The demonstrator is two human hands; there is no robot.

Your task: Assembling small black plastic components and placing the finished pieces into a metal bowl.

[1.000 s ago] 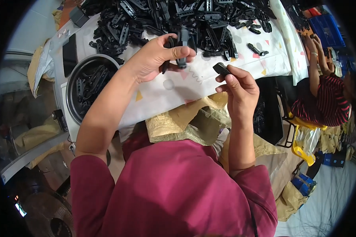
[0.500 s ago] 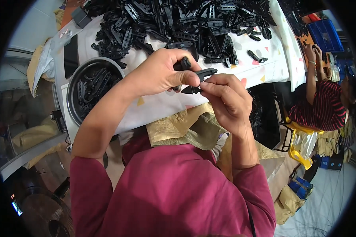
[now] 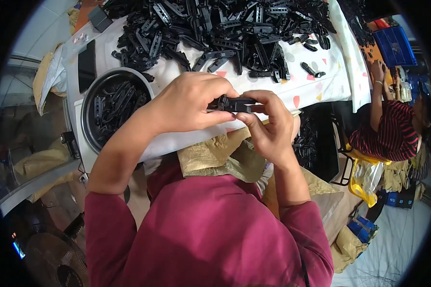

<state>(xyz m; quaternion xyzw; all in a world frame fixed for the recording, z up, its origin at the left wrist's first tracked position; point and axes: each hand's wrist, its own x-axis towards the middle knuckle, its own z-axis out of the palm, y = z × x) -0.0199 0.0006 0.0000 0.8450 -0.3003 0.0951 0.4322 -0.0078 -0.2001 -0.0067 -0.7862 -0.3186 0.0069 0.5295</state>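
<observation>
L hand (image 3: 191, 103) back up, fingers curled, thumb stretched out opp. index; R hand (image 3: 273, 126) just beside it, thumb & index curved twd L, other R fingers prob. bent, partly hidden; L forearm (image 3: 124, 146) slants up & inward, R forearm (image 3: 291, 179) nearer upright

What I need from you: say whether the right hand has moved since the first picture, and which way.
Yes: leftward. Judged against the round bowl on the left, the right hand is now closer to it.

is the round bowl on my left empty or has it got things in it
Not empty: black parts lie inside the bowl, with some inner wall showing beside them.
</observation>
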